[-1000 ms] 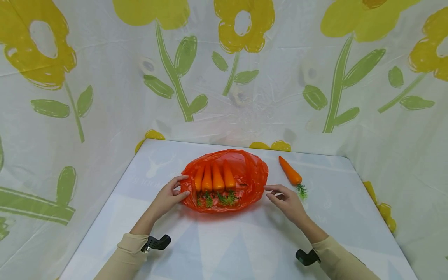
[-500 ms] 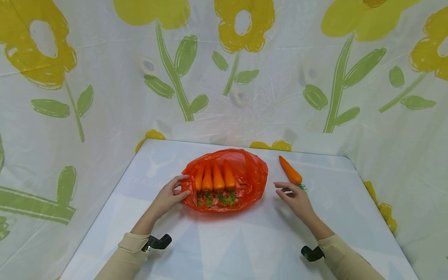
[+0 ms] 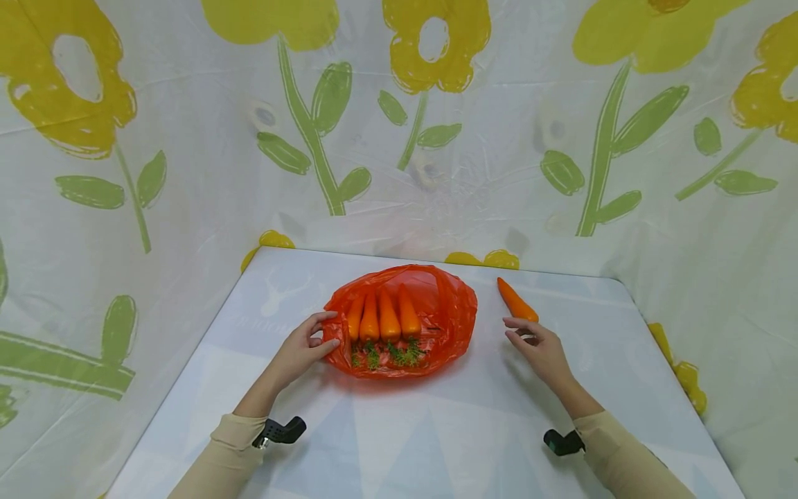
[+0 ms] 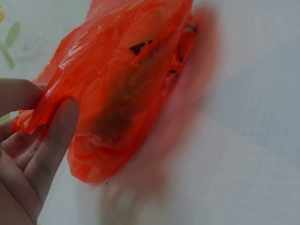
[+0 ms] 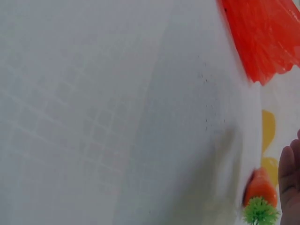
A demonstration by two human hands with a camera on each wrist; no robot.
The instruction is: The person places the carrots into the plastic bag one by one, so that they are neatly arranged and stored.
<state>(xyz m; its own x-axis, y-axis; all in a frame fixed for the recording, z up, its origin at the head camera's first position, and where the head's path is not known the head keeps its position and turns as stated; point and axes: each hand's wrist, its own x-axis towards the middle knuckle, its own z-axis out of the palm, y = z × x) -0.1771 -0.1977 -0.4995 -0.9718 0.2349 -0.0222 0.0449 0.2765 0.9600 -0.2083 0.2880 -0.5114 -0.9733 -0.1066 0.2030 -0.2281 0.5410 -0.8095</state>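
A red plastic bag lies mouth-up on the table, with several orange carrots side by side in it, their green tops toward me. At its left rim my left hand pinches the film between thumb and fingers; the left wrist view shows the bag folded in that grip. One loose carrot lies right of the bag. My right hand holds nothing, fingers loosely bent, and hides the carrot's leafy end in the head view. In the right wrist view that green tuft shows beside the hand.
The white table has a pale blue pattern and a rounded back right corner. Behind and beside it hangs a white cloth printed with yellow flowers. A black wrist camera juts from the left sleeve, another from the right.
My right hand has left the bag's right rim and moved right, over to the loose carrot's leafy end. The left hand and the bag stay nearly still.
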